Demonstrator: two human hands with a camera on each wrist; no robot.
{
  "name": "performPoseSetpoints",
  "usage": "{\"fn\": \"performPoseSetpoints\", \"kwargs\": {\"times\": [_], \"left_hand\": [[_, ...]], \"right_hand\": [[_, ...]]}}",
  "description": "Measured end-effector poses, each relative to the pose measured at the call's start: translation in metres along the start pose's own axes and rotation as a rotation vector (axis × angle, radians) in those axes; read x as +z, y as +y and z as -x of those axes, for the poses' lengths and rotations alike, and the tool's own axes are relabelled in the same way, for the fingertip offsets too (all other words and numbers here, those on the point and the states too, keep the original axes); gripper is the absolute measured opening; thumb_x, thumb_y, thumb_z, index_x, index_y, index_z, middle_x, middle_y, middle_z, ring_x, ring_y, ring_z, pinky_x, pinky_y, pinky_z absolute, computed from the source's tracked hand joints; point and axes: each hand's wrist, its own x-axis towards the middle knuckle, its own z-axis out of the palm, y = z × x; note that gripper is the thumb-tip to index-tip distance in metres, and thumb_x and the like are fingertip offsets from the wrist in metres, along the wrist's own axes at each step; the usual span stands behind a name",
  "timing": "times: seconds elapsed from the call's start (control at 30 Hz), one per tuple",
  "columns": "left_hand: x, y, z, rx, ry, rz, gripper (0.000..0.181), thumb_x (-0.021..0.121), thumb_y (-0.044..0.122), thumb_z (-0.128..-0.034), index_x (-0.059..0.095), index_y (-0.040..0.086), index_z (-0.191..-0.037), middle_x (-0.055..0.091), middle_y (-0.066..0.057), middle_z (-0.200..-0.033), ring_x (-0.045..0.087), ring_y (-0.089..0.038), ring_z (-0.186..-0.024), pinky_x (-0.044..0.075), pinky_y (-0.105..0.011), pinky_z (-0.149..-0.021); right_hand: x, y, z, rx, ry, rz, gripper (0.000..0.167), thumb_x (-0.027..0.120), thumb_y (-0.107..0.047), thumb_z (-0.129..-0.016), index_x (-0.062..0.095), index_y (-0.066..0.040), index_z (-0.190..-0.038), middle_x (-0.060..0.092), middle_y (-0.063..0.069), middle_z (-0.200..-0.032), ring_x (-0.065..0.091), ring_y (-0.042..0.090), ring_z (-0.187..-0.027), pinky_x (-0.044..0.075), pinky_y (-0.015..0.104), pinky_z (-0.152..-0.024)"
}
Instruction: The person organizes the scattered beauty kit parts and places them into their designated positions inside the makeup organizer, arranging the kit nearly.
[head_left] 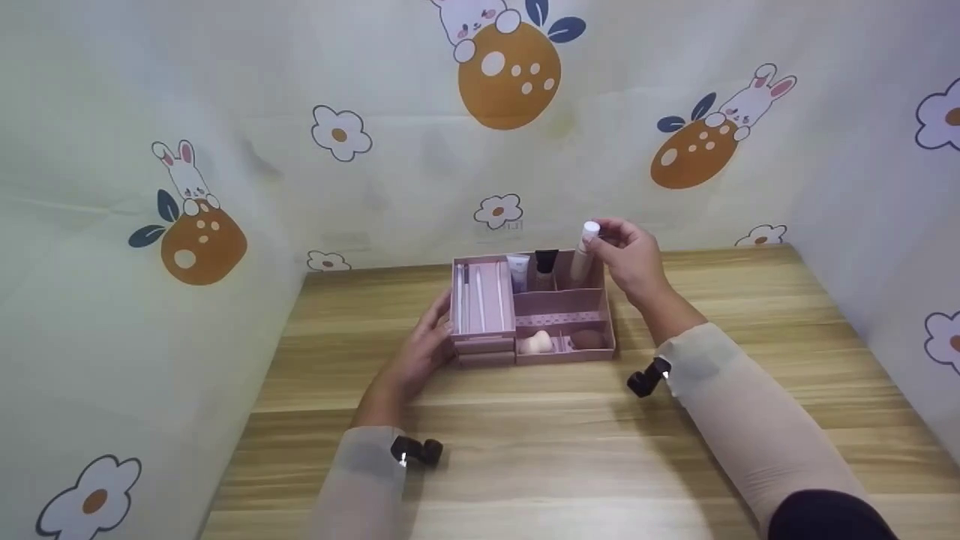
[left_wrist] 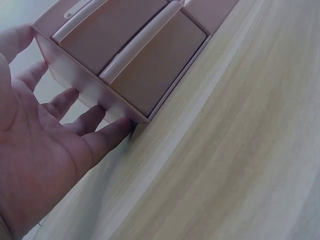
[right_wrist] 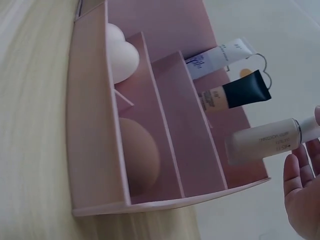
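A pink cosmetics organizer (head_left: 559, 304) stands on the wooden table. My left hand (head_left: 421, 351) rests its extended fingers against the organizer's left side wall, next to two drawers (left_wrist: 160, 62). With thumb and fingers, my right hand (head_left: 636, 261) pinches the white cap of a pale cosmetic bottle (right_wrist: 265, 142). The bottle is slightly tilted, its lower part inside the back right compartment; whether its base touches the bottom is hard to tell. Beside it in the back row are a black-capped tube (right_wrist: 235, 94) and a white tube (right_wrist: 217, 59).
Thin sticks (head_left: 481, 300) lie in the organizer's left top tray. A white sponge (right_wrist: 122, 57) and a brown rounded sponge (right_wrist: 139, 156) sit in the front compartments. Behind the table (head_left: 525, 450) hangs a patterned curtain (head_left: 405, 187).
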Motion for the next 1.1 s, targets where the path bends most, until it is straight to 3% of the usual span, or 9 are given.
{"fn": "performPoseSetpoints", "kwargs": {"times": [0.2, 0.5, 0.67, 0.83, 1.1], "left_hand": [[0.002, 0.001, 0.001, -0.009, 0.003, -0.016, 0.067, 0.052, 0.03, -0.1124, 0.021, 0.041, -0.171, 0.015, 0.0, -0.181, 0.044, -0.037, -0.155, 0.039, -0.056, -0.129], [0.001, 0.001, -0.001, -0.002, -0.003, -0.011, 0.065, 0.052, 0.028, -0.1122, 0.025, 0.043, -0.169, 0.015, 0.001, -0.181, 0.045, -0.038, -0.155, 0.041, -0.055, -0.128], [0.002, 0.002, -0.001, -0.001, -0.005, -0.016, 0.066, 0.053, 0.029, -0.1117, 0.024, 0.042, -0.17, 0.014, 0.0, -0.181, 0.044, -0.038, -0.156, 0.041, -0.054, -0.128], [0.001, 0.002, -0.001, 0.001, -0.001, -0.016, 0.066, 0.054, 0.03, -0.1115, 0.025, 0.041, -0.17, 0.016, 0.0, -0.181, 0.043, -0.037, -0.156, 0.042, -0.052, -0.128], [-0.001, -0.001, -0.001, 0.004, -0.005, -0.041, 0.066, 0.053, 0.031, -0.1117, 0.023, 0.043, -0.17, 0.015, -0.002, -0.181, 0.046, -0.036, -0.155, 0.043, -0.052, -0.127]], "right_hand": [[0.001, 0.01, 0.001, 0.043, -0.017, 0.031, 0.042, 0.083, -0.024, -0.095, 0.07, -0.003, -0.128, 0.072, -0.001, -0.112, 0.069, 0.012, -0.106, 0.061, 0.015, -0.089], [0.002, 0.013, 0.005, 0.039, -0.035, 0.066, 0.047, 0.086, -0.02, -0.092, 0.072, -0.001, -0.131, 0.074, 0.002, -0.113, 0.07, 0.008, -0.101, 0.061, 0.015, -0.087], [0.002, 0.012, 0.009, 0.052, -0.058, 0.076, 0.049, 0.084, -0.014, -0.092, 0.069, 0.001, -0.136, 0.074, 0.011, -0.118, 0.071, 0.005, -0.099, 0.062, 0.015, -0.085], [0.003, 0.012, 0.012, 0.062, -0.071, 0.155, 0.048, 0.082, -0.014, -0.094, 0.069, 0.0, -0.138, 0.073, 0.021, -0.128, 0.072, 0.014, -0.106, 0.063, 0.016, -0.085], [0.006, 0.011, 0.017, 0.075, -0.095, 0.331, 0.045, 0.079, -0.017, -0.096, 0.07, -0.006, -0.139, 0.075, 0.016, -0.131, 0.073, 0.029, -0.121, 0.064, 0.029, -0.095]]}}
